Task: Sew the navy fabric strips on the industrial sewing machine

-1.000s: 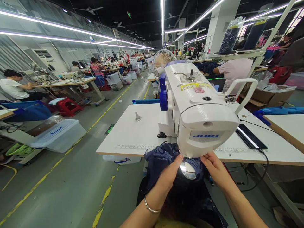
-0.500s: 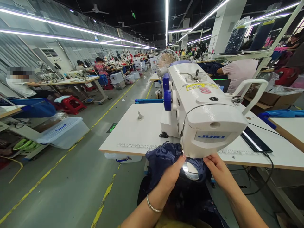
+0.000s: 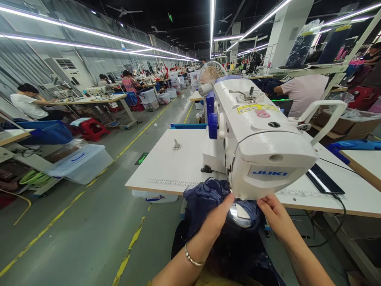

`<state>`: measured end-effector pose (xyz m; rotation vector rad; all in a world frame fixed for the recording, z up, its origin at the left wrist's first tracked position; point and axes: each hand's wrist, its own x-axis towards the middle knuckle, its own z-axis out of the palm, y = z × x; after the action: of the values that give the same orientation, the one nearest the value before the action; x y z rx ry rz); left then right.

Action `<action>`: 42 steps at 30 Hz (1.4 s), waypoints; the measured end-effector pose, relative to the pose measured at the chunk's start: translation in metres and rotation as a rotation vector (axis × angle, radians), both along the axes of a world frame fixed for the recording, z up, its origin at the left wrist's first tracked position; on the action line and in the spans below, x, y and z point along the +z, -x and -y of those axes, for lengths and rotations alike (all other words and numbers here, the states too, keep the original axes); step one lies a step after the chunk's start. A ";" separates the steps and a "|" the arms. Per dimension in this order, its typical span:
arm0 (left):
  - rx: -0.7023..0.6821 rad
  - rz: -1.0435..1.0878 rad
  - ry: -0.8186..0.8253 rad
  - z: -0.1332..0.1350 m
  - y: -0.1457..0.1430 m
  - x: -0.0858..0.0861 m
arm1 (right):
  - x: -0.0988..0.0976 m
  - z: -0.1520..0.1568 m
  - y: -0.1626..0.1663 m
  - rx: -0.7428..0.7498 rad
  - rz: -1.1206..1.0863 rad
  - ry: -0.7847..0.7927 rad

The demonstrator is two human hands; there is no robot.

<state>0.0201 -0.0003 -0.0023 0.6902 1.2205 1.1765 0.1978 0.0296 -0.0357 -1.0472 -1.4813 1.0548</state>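
Observation:
A white JUKI sewing machine [image 3: 262, 139] stands on a white table [image 3: 172, 167], its head end toward me. Dark navy fabric [image 3: 205, 196] bunches under the head and hangs down over my lap. My left hand [image 3: 216, 220], a bracelet on its wrist, presses the fabric just left of the shiny plate [image 3: 238, 212] below the head, fingers together. My right hand [image 3: 275, 218] grips the fabric at the right of that plate, its fingertips hidden under the machine.
A black tablet [image 3: 324, 178] with a cable lies on the table's right side. A clear plastic bin [image 3: 80, 163] and green basket [image 3: 34, 177] sit left of the yellow-lined aisle. Other workers sit at tables [image 3: 89, 100] on the left, one person [image 3: 300, 89] behind the machine, a fan [image 3: 210, 75] beyond.
My view has shifted slightly, so the machine sits a little farther right in frame. Both hands stay on the fabric under the machine head.

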 end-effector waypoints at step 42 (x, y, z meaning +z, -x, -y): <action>-0.014 -0.297 -0.039 0.010 0.044 -0.036 | -0.001 0.004 0.008 0.052 -0.048 -0.011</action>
<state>-0.0243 -0.0101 -0.0381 0.9255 1.4396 1.1148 0.1903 0.0251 -0.0371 -0.9737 -1.4814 1.1000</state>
